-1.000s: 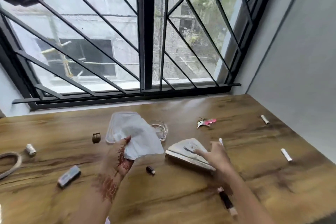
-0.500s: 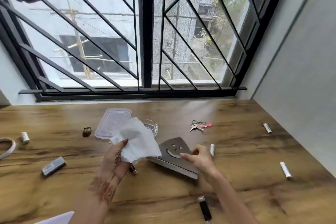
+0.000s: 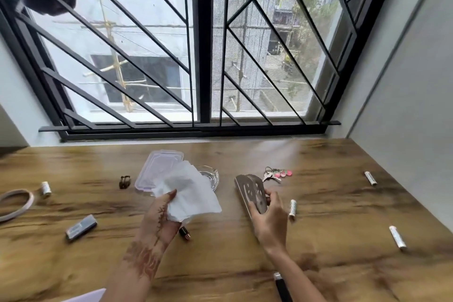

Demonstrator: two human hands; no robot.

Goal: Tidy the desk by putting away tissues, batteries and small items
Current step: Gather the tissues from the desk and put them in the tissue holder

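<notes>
Tissues (image 3: 188,193): white stack, pinched in left hand (image 3: 159,220) with the thumb on top. In this view they cover part of a clear plastic lid (image 3: 157,167) and a glass dish (image 3: 212,176) lying behind on the desk (image 3: 331,203). Henna pattern on the back of that hand and wrist.

Right hand (image 3: 269,224) is curled round the near end of a metal holder (image 3: 251,190) (perforated plate with cut-outs, exact shape hard to read). Holder is tilted up on edge, far end toward the window (image 3: 203,56). Hands are apart, each gripping its own item; tissues and holder do not touch.

Batteries loose on the wood:
- near battery (image 3: 292,207) just beside right hand
- far battery (image 3: 370,178) well out to the right
- edge battery (image 3: 397,236) on the right, nearer the camera
- left battery (image 3: 45,189) next to a tape ring (image 3: 14,203) at the left edge

Keys (image 3: 277,175) with pink tags lie just beyond the holder. Small brown clip (image 3: 124,181) sits left of the lid. Grey block (image 3: 81,227) is left of the left forearm. Dark little tube (image 3: 184,233) with a copper-coloured end lies on the desk by the heel of left hand. Dark handle-like thing (image 3: 282,287) at the bottom edge beside the right forearm, mostly cut off.
</notes>
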